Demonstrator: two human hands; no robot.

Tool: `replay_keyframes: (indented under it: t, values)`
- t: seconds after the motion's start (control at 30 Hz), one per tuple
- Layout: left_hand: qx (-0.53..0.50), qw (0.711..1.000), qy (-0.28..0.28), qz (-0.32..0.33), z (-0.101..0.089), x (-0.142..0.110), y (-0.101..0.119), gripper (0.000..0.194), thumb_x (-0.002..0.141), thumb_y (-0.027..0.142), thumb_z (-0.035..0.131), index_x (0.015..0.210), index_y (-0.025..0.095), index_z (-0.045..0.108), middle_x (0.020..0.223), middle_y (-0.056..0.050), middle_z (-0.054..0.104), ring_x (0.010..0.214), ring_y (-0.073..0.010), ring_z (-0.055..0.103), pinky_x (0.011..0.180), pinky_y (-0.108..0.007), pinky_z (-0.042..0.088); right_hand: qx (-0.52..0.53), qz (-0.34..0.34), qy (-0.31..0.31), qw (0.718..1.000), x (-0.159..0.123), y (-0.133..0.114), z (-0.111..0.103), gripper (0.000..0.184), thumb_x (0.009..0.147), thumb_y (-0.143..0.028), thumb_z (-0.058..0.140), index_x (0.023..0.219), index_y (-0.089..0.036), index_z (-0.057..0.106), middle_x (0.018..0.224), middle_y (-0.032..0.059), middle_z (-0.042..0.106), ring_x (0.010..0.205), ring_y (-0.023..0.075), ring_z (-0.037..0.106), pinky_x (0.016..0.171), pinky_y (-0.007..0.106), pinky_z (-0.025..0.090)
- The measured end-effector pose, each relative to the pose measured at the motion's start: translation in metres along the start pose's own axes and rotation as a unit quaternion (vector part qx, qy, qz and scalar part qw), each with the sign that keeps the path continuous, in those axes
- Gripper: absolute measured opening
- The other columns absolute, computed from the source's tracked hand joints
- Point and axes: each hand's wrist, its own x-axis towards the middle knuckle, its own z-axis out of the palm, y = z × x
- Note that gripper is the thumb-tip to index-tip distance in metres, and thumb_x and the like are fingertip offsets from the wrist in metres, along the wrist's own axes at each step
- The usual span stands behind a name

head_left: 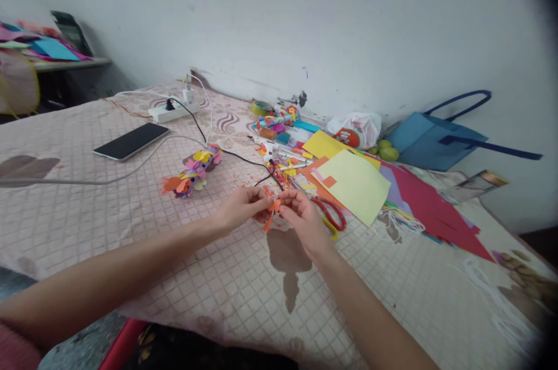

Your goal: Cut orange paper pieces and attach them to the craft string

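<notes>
Both hands meet above the middle of the table, pinching a small orange paper piece [276,205] that looks like a flower. My left hand [249,205] grips its left side between thumb and fingers. From the right, my right hand [304,216] holds the other side with thumb and fingertips. A narrow orange strip hangs beneath the fingers. Just beyond my right hand lie red-handled scissors [333,213], partly hidden. To the left rests a tube-shaped craft [196,169] covered in pink, yellow, orange and purple paper petals.
A white glue gun [268,149] lies among paper scraps. Coloured sheets [355,184] spread to the right, beside white string [403,222]. Behind stands a blue bag [436,140]. At left are a phone [131,142], a power strip [172,110] and cables crossing the tablecloth [87,213].
</notes>
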Motion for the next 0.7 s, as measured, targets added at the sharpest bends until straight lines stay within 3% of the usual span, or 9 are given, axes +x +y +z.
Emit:
replay_keyframes:
  t: [0.7]
  values:
    - [0.068,0.995,-0.024,0.064,-0.0008,0.0002,-0.0032,0.026,0.073,0.036,0.064,0.070,0.013,0.053,0.059,-0.001,0.060,0.053,-0.0098,0.057,0.052,-0.022,0.046,-0.032,-0.014,-0.006,0.999,-0.0001,0.0025,0.0007,0.017,0.076,-0.022,0.059,0.092,-0.021,0.054,0.083,0.0015,0.060,0.078,0.0153,0.058,0.073,0.030,0.047]
